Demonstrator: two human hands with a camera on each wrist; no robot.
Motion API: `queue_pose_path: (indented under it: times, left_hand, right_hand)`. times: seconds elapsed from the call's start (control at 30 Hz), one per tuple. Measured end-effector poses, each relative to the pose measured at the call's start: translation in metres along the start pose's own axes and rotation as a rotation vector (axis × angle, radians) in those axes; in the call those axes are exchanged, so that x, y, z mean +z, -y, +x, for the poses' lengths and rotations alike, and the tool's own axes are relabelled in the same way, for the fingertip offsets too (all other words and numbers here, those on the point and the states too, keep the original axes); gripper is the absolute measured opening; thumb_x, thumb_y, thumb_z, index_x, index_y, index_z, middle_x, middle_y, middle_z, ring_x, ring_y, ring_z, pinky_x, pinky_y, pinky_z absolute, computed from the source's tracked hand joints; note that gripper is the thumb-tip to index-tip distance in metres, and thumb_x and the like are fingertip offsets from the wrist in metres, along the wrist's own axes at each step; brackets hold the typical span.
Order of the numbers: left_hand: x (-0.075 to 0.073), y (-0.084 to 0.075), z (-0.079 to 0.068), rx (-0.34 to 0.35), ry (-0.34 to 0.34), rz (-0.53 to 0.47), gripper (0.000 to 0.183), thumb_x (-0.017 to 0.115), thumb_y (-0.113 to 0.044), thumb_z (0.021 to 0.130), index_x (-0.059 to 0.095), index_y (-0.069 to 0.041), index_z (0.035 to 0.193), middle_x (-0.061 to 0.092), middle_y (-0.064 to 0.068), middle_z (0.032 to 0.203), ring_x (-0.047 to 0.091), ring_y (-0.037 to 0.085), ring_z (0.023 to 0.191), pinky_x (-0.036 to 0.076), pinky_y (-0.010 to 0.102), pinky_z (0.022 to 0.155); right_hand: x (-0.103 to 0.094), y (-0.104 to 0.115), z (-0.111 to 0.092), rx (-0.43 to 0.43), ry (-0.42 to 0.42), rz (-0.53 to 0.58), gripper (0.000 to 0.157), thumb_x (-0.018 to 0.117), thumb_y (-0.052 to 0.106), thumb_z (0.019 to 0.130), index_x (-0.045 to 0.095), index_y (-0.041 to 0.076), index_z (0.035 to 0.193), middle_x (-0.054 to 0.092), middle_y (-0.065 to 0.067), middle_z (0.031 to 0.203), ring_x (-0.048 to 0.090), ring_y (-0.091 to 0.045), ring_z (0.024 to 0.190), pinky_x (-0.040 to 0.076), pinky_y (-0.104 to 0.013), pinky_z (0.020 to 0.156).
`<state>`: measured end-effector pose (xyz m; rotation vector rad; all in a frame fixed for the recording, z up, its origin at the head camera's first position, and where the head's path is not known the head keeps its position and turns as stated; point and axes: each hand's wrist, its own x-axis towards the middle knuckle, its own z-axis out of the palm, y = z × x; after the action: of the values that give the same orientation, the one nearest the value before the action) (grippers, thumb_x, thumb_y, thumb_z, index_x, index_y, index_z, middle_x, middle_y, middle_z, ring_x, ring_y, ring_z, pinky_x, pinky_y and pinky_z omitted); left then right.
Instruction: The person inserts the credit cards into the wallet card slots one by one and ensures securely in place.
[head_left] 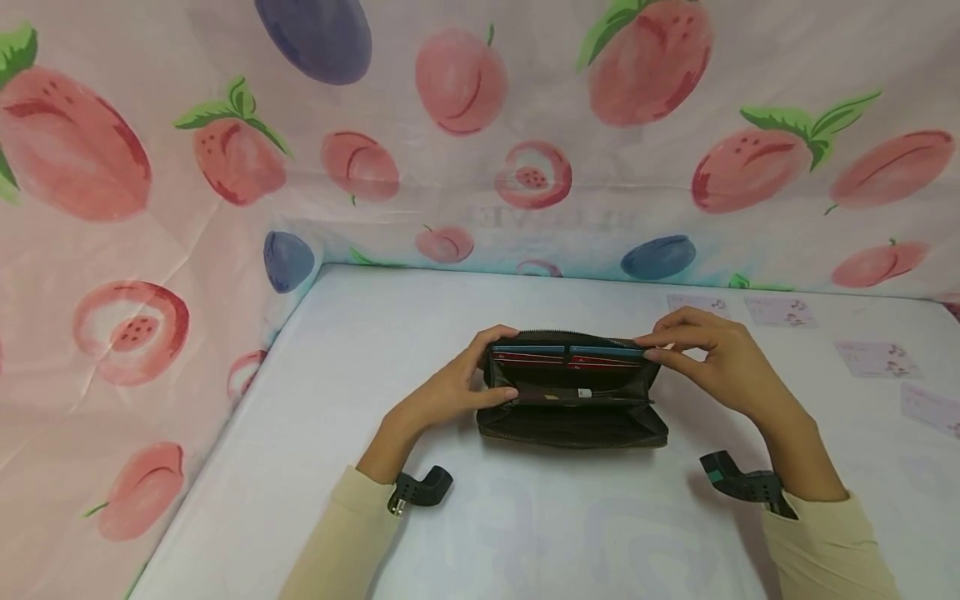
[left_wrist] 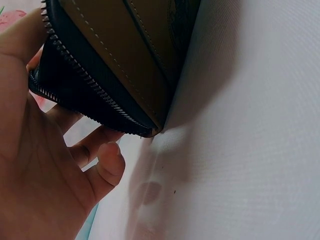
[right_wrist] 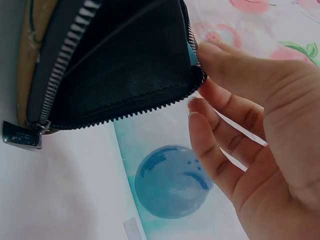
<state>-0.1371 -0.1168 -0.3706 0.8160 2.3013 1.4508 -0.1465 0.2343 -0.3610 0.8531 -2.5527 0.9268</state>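
A dark zip-around wallet (head_left: pixel 573 432) stands open on the white table, its mouth facing the head camera. Blue cards (head_left: pixel 603 352) and red cards (head_left: pixel 603 362) show in slots along its back panel. My left hand (head_left: pixel 446 390) grips the wallet's left end, thumb inside and fingers behind. At the top right corner, my right hand (head_left: pixel 716 358) pinches the wallet's zipped edge beside a blue card. The left wrist view shows a brown outer side with pale stitching (left_wrist: pixel 100 40). A zipper pull (right_wrist: pixel 22 136) hangs at the lower corner in the right wrist view.
Several pale printed cards (head_left: pixel 877 360) lie spread over the right side of the table (head_left: pixel 570 525). A fruit-patterned cloth (head_left: pixel 420 167) hangs along the back and left edges. Each wrist wears a black camera mount (head_left: pixel 742 481).
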Motion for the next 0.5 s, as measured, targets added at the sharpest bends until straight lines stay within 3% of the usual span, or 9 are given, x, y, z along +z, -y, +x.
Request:
queue_pose_path:
  times: [0.23, 0.5]
  left_hand:
    - [0.000, 0.002, 0.000, -0.013, -0.001, -0.002, 0.071, 0.067, -0.015, 0.091, 0.025, -0.020, 0.147, 0.023, 0.006, 0.153, 0.029, 0.025, 0.136, 0.026, 0.056, 0.105]
    - [0.004, 0.034, 0.009, -0.001, -0.022, 0.023, 0.074, 0.069, -0.025, 0.090, 0.023, -0.036, 0.147, 0.023, -0.004, 0.152, 0.031, 0.020, 0.134, 0.027, 0.054, 0.105]
  right_hand:
    - [0.000, 0.001, 0.000, 0.047, -0.013, -0.056, 0.033, 0.081, 0.005, 0.075, 0.075, 0.019, 0.104, 0.068, 0.011, 0.097, 0.063, -0.003, 0.076, 0.044, -0.015, 0.068]
    - [-0.001, 0.001, 0.001, 0.008, -0.090, -0.113, 0.030, 0.080, 0.004, 0.074, 0.077, 0.018, 0.101, 0.072, 0.005, 0.092, 0.065, -0.008, 0.078, 0.043, -0.015, 0.068]
